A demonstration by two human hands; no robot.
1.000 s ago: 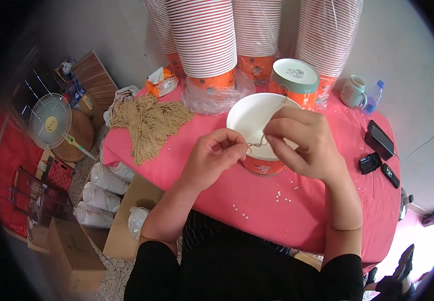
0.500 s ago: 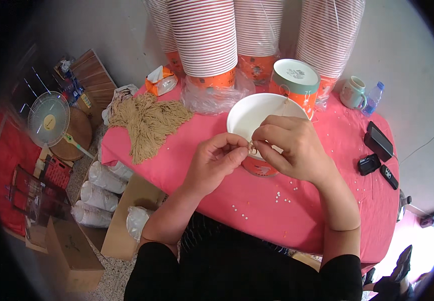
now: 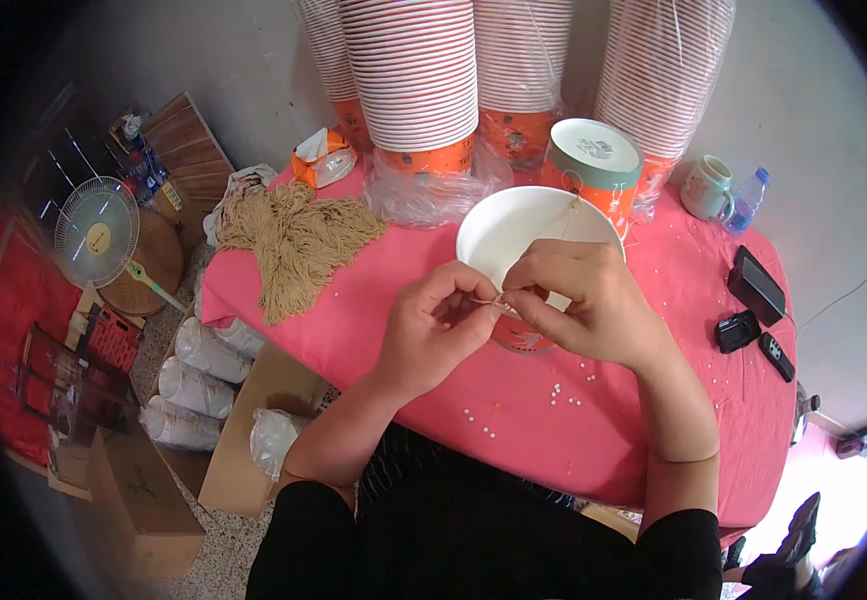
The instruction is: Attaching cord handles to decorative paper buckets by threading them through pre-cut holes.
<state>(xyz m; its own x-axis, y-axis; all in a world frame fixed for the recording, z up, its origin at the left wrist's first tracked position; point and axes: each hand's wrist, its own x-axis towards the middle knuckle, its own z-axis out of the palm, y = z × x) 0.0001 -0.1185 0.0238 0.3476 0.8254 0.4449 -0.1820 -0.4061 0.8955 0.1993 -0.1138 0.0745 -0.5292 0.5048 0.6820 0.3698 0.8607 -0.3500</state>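
Note:
My left hand [image 3: 429, 328] and my right hand [image 3: 585, 298] meet before the front rim of a white paper bucket [image 3: 493, 232] with an orange outside. Both are closed in a pinch on a thin tan string [image 3: 494, 301], fingertips almost touching. How the string is looped or knotted there is too small to make out. Inside the bucket's far right wall, a strand of the same colour hangs from the rim. Left of the bucket lies a heap of tan strings [image 3: 298, 245]. Behind it stands an upturned orange bucket [image 3: 593, 165] with a green band and pale base.
Tall stacks of nested paper buckets [image 3: 413, 80] line the wall. A mug [image 3: 705, 188], a water bottle [image 3: 748, 198] and black devices [image 3: 756, 284] sit at the right. Small white discs [image 3: 556, 395] dot the red tablecloth [image 3: 453, 385]. Cardboard boxes [image 3: 143, 505] and a fan [image 3: 98, 235] stand left.
My fingertips have shifted slightly while still pinched together, and more of the string shows between them. The objects on the table stay where they were.

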